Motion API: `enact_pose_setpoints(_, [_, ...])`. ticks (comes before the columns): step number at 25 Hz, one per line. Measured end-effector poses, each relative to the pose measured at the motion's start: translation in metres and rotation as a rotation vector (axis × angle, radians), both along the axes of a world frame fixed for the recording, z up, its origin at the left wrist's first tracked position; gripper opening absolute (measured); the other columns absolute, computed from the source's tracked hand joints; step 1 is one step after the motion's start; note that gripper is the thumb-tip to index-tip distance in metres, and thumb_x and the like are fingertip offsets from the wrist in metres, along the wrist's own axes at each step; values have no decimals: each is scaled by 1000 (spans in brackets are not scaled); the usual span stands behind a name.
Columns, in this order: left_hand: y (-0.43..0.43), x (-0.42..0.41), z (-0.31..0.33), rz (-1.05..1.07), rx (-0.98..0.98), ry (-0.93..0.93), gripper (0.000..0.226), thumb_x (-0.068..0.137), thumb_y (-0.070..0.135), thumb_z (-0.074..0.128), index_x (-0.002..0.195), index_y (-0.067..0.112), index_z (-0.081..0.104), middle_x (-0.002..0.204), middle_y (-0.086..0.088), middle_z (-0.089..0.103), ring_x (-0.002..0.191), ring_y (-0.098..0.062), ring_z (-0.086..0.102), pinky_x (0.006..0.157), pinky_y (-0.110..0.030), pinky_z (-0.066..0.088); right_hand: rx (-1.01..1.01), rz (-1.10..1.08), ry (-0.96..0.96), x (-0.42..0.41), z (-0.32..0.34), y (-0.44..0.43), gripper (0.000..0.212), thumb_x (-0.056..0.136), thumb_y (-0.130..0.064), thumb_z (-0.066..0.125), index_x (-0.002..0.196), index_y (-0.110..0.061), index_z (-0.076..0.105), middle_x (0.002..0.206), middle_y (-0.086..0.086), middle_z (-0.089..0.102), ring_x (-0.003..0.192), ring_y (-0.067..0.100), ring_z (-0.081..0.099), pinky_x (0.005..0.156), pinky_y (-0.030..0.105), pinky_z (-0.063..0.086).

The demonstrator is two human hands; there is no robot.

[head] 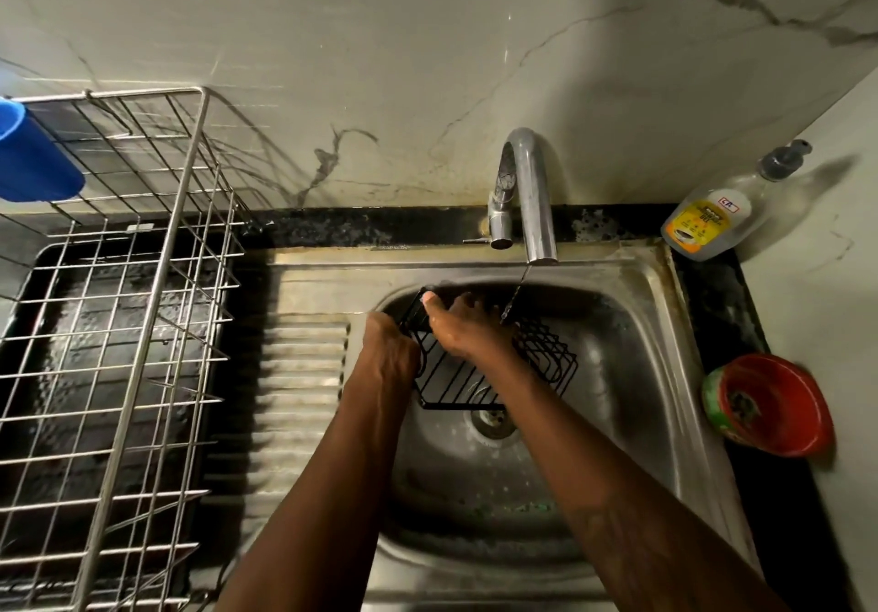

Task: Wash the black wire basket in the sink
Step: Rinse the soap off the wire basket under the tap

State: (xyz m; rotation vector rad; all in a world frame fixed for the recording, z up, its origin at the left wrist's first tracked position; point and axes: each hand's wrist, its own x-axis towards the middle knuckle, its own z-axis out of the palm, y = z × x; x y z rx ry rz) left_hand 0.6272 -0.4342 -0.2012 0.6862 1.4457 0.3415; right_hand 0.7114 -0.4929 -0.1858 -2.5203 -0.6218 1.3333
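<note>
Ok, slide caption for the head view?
Left hand and right hand hold the black wire basket under the running tap.

Premises: domestic kitchen, washing-up area. Evidence: stainless steel sink [641,279] with ribbed drainboard [299,374]; chrome tap [527,193] running a thin stream; wire dish rack [190,174] at left, blue cup [33,160] at its edge. A pump bottle [712,221], apparently dish soap (label unreadable), and a red bowl [779,402] stand on the dark stone counter [712,307]. Marble-patterned wall [380,41] behind.

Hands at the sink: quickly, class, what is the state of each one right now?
Left hand: grips the black wire basket at its left edge.
Right hand: holds the basket's upper rim, thumb over it.
</note>
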Motion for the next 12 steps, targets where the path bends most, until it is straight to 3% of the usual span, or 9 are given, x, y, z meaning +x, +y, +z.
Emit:
enact_pose_setpoints(3, [3,0,7,67,-95,-58,19,106,27,42,118,17,53,88,2,55,73,-11,54,60,-25,48,37,-318,-98,10,-47,-30,101,87,-82,2,157,-14,30,161,17,29,147,37,30,119,59,20])
enact_pose_setpoints(7, [-1,14,18,165,-57,57,30,90,28,61,112,9,68,92,-3,64,68,-14,56,47,-24,44,25,-671,4,52,-83,-43,79,99,-67,18,150,-12,41,154,16,41,140,37,40,118,49,28])
enact_pose_setpoints(9, [-1,15,20,186,-49,116,39,84,32,63,114,8,69,99,-5,69,75,-18,60,57,-27,47,-4,-636,-15,33,-61,-23,84,98,-70,14,157,-12,27,163,17,25,149,36,26,122,55,16])
enact_pose_setpoints(12, [1,12,14,160,-24,185,35,85,37,63,106,11,74,99,-9,73,85,-23,66,77,-36,57,198,-377,-60,-14,-28,2,78,101,-65,8,161,-16,-2,169,7,-8,156,27,-3,121,57,-7])
